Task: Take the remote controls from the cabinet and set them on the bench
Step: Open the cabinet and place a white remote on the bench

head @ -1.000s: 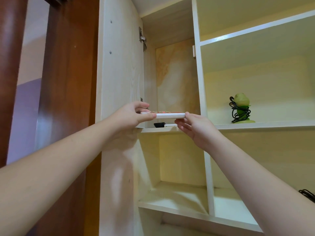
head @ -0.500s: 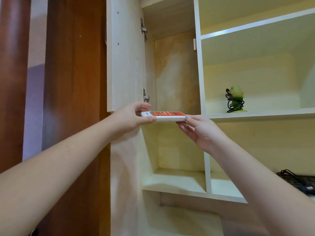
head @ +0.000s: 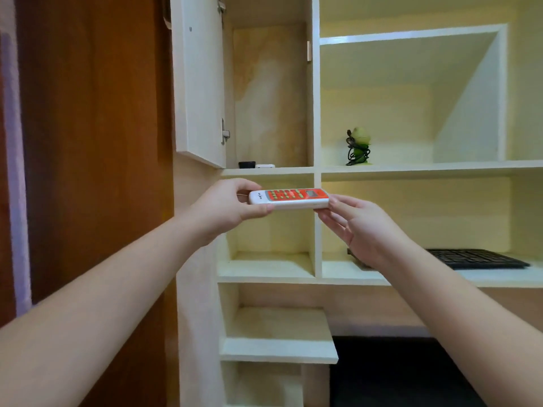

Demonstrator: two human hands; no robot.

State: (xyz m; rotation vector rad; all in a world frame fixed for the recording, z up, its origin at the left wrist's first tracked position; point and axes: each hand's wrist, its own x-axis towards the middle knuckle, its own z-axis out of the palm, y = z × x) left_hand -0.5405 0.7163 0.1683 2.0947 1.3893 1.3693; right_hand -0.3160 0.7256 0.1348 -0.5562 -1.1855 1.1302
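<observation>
A white remote control [head: 289, 198] with an orange face and pale green buttons is held level in the air below the cabinet shelf [head: 266, 171]. My left hand [head: 227, 208] pinches its left end between thumb and fingers. My right hand [head: 357, 227] holds its right end with the fingertips, fingers fairly straight. Two more small remotes lie at the front of the open cabinet compartment: a black one [head: 246, 164] and a white one [head: 265, 165].
The cabinet door [head: 199, 83] stands open on the left, next to a brown wooden panel [head: 94, 142]. A green figure wrapped in black cable [head: 358, 146] sits on the right shelf. A black keyboard [head: 473, 258] lies on the lower shelf. A small ledge [head: 279, 336] juts out below.
Both hands have brought the orange-faced remote out of the cabinet compartment and down below its shelf. The view has tilted down, showing the two remotes left on the shelf.
</observation>
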